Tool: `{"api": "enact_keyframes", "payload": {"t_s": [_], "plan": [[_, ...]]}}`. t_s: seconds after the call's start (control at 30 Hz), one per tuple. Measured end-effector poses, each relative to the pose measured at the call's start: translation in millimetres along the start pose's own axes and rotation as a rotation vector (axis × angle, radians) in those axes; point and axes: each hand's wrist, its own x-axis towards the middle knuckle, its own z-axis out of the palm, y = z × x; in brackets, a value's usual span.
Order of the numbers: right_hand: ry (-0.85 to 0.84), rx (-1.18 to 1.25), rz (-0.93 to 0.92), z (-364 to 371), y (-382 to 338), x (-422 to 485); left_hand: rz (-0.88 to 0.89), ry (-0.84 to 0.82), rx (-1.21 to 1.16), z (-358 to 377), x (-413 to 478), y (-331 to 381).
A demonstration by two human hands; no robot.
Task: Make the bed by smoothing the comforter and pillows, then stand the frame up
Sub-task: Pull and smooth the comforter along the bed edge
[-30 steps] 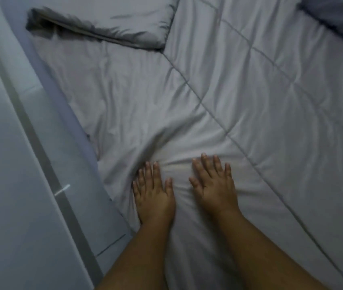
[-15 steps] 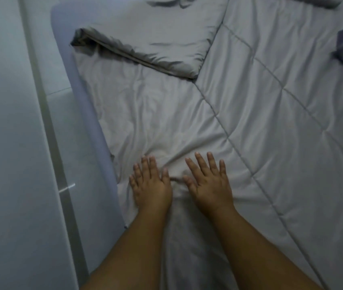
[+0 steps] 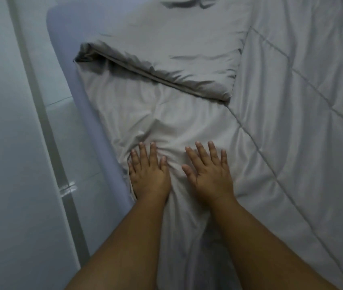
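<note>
A grey quilted comforter (image 3: 292, 126) covers the bed. Its left corner (image 3: 166, 65) is folded back over itself, leaving a thick flap with a dark crease along the fold. Below the flap the fabric is wrinkled. My left hand (image 3: 148, 174) lies flat, palm down, on the wrinkled cloth near the bed's left edge. My right hand (image 3: 210, 170) lies flat beside it, fingers spread, a small gap between the two. Neither hand grips anything. No pillow or frame can be made out for certain.
The bluish mattress edge (image 3: 95, 126) runs diagonally along the left side of the bed. Beyond it lies a pale tiled floor (image 3: 70, 155) and a light wall (image 3: 3, 143) with a grey strip at its base.
Both hands have slid forward over the comforter toward the folded corner, staying flat. The view has shifted so the folded flap sits closer to centre.
</note>
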Motion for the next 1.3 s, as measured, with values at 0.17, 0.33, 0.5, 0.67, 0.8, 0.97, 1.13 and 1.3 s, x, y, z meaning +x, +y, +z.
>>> {"api": "enact_keyframes", "payload": {"t_s": [0.17, 0.33, 0.5, 0.67, 0.8, 0.97, 1.13, 1.3], "plan": [[0.005, -0.001, -0.019, -2, -23, 49, -0.054, 0.060, -0.047, -18, 50, -3], [0.002, -0.007, -0.043, -7, -34, 90, -0.338, 0.202, -0.170, -40, 87, -11], [-0.006, -0.005, -0.090, -2, -48, 98, -0.436, 0.145, -0.333, -46, 89, -29], [-0.028, 0.000, -0.136, 1, -59, 93, -0.421, 0.134, -0.363, -67, 96, -52], [-0.022, -0.012, -0.153, -6, -60, 94, -0.407, 0.031, -0.350, -70, 95, -51], [0.017, 0.030, -0.161, -17, -70, 115, -0.435, 0.013, -0.374, -71, 117, -48], [0.007, 0.036, -0.180, -19, -89, 158, -0.440, 0.078, -0.423, -80, 168, -43], [0.084, 0.035, -0.152, -13, -125, 221, -0.409, 0.115, -0.454, -104, 234, -57]]}}
